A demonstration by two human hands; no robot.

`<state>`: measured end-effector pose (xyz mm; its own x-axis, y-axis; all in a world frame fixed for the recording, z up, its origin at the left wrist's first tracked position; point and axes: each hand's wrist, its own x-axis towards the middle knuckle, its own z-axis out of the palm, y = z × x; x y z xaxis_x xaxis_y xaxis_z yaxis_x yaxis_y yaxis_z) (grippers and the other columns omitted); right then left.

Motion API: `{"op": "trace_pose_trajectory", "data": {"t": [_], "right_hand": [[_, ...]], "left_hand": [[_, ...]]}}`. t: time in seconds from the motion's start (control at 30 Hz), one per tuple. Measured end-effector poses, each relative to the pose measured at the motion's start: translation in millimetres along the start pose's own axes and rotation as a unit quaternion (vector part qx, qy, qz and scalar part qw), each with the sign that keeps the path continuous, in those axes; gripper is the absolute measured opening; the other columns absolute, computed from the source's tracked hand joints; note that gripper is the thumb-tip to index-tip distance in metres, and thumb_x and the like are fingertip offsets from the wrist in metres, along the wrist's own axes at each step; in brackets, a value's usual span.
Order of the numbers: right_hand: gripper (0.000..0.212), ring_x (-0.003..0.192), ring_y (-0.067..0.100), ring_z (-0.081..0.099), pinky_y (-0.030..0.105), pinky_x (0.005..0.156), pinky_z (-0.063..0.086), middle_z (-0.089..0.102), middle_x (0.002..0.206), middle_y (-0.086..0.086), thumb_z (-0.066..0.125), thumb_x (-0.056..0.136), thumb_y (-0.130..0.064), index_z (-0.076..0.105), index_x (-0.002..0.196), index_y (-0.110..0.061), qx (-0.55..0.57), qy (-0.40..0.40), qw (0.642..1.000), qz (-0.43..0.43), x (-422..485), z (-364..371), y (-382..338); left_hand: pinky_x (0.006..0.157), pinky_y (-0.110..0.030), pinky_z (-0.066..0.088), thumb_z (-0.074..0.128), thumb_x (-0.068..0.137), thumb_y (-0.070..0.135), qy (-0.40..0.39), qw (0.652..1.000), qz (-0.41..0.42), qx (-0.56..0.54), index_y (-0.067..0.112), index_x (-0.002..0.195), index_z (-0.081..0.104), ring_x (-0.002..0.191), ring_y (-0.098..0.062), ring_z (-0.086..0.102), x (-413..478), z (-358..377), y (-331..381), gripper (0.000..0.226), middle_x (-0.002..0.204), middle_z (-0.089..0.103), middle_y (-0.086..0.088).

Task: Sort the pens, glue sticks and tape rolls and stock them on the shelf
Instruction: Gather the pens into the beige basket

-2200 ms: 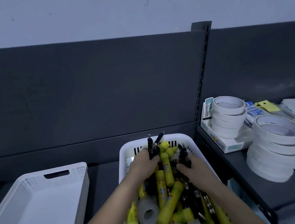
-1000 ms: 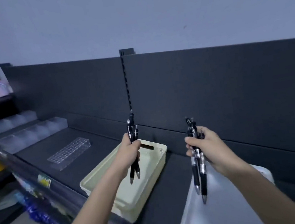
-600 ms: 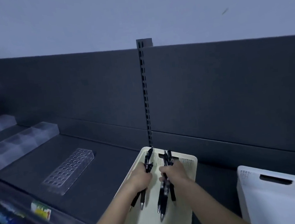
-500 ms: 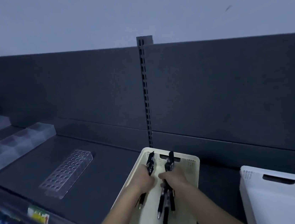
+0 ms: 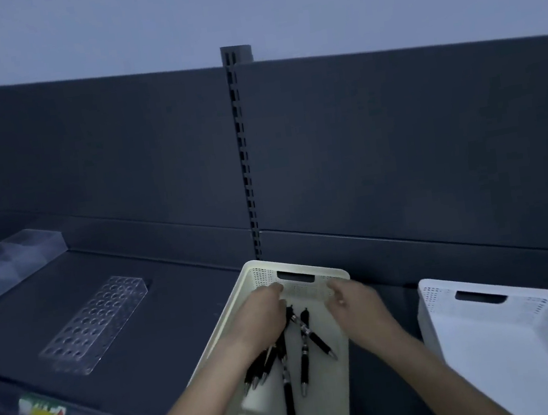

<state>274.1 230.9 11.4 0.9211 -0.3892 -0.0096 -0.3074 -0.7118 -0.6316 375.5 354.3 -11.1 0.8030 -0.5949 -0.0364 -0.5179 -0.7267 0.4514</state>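
Several black pens (image 5: 303, 351) lie fanned out on the floor of a cream basket (image 5: 337, 273) on the dark shelf. My left hand (image 5: 257, 318) hovers over the pens' upper ends with its fingers loosely spread toward the basket's far wall, and it hides part of the bunch. Just to the right, over the same basket, my right hand (image 5: 357, 304) has its fingers apart and holds nothing. No glue sticks or tape rolls are in view.
A white basket (image 5: 430, 309) stands to the right of the cream one. On the shelf to the left lies a clear plastic holder with many round holes (image 5: 97, 324). Clear stepped bins (image 5: 3, 261) sit at the far left. A slotted upright (image 5: 243, 162) divides the back panel.
Both hands lowered their bunches of pens into the cream basket and let go. The pens now lie spread on its floor, and the right hand has drawn away to the right.
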Motion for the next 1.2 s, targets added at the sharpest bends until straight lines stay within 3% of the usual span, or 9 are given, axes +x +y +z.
{"op": "trace_pose_trajectory", "data": {"t": [0.07,0.1,0.17,0.43,0.6,0.8,1.07,1.13,1.2], "right_hand": [[0.017,0.098,0.022,0.054,0.021,0.076,0.039,0.059,0.099,0.002,0.046,0.094,-0.015,0.059,0.104,-0.011,-0.025,0.058,0.998,-0.001,-16,-23,23],[0.028,0.110,0.021,0.053,0.023,0.089,0.038,0.058,0.116,0.004,0.047,0.094,-0.018,0.056,0.119,-0.010,-0.053,0.082,0.995,0.011,-24,-35,36],[0.040,0.123,0.020,0.045,0.025,0.101,0.034,0.050,0.132,0.003,0.045,0.095,-0.026,0.046,0.132,-0.011,-0.111,0.111,0.987,0.037,-42,-56,63],[0.044,0.128,0.021,0.037,0.030,0.103,0.032,0.041,0.140,0.000,0.039,0.097,-0.037,0.041,0.134,-0.014,-0.237,0.133,0.954,0.126,-125,-123,163],[0.043,0.124,0.026,0.041,0.033,0.098,0.036,0.047,0.132,0.003,0.042,0.094,-0.039,0.045,0.129,-0.014,-0.259,0.162,0.939,0.156,-180,-175,232],[0.040,0.117,0.027,0.047,0.034,0.093,0.041,0.052,0.125,0.008,0.048,0.093,-0.030,0.050,0.127,-0.009,-0.227,0.183,0.939,0.182,-252,-245,331],[0.018,0.096,0.024,0.055,0.028,0.077,0.040,0.056,0.105,0.008,0.043,0.095,-0.019,0.055,0.101,-0.007,-0.161,0.141,0.953,0.213,-289,-288,406],[0.018,0.090,0.021,0.056,0.027,0.073,0.039,0.056,0.092,0.005,0.042,0.096,-0.022,0.056,0.095,-0.011,-0.154,0.129,0.957,0.209,-285,-289,411],[0.026,0.070,0.015,0.050,0.025,0.061,0.035,0.047,0.072,-0.001,0.044,0.096,-0.025,0.050,0.072,-0.014,-0.136,0.140,0.958,0.209,-279,-290,413]], "left_hand": [[0.093,-0.029,0.042,0.036,0.097,0.015,0.011,0.999,0.040,-0.023,0.010,0.131,0.048,0.118,-0.025,0.052,-2,4,19,0.037,0.128,0.056,-0.011],[0.095,-0.028,0.041,0.036,0.097,0.016,0.018,0.997,0.062,-0.028,0.011,0.131,0.048,0.119,-0.023,0.051,-3,8,32,0.037,0.130,0.056,-0.009],[0.096,-0.027,0.038,0.036,0.097,0.017,0.021,0.993,0.110,-0.025,0.012,0.130,0.050,0.120,-0.021,0.051,-4,20,58,0.036,0.130,0.057,-0.006],[0.090,-0.029,0.042,0.037,0.097,0.021,-0.015,0.977,0.214,-0.008,0.015,0.124,0.052,0.115,-0.021,0.053,-25,73,184,0.031,0.122,0.059,-0.002],[0.097,-0.027,0.040,0.037,0.098,0.022,-0.029,0.972,0.231,-0.022,0.017,0.131,0.049,0.122,-0.018,0.047,-45,122,267,0.035,0.130,0.055,0.000],[0.091,-0.036,0.043,0.040,0.095,0.018,-0.031,0.964,0.265,-0.015,0.009,0.109,0.060,0.107,-0.024,0.055,-69,185,378,0.026,0.111,0.064,-0.007],[0.082,-0.036,0.048,0.039,0.094,0.015,-0.057,0.954,0.296,0.003,0.011,0.102,0.063,0.104,-0.023,0.054,-73,233,460,0.026,0.107,0.060,-0.005],[0.079,-0.039,0.047,0.038,0.093,0.014,-0.063,0.951,0.301,0.022,0.007,0.085,0.056,0.101,-0.027,0.052,-64,241,471,0.021,0.096,0.057,-0.006],[0.084,-0.037,0.044,0.038,0.094,0.015,-0.054,0.952,0.298,0.039,0.006,0.090,0.057,0.108,-0.027,0.047,-54,248,480,0.022,0.100,0.053,-0.008]]}}
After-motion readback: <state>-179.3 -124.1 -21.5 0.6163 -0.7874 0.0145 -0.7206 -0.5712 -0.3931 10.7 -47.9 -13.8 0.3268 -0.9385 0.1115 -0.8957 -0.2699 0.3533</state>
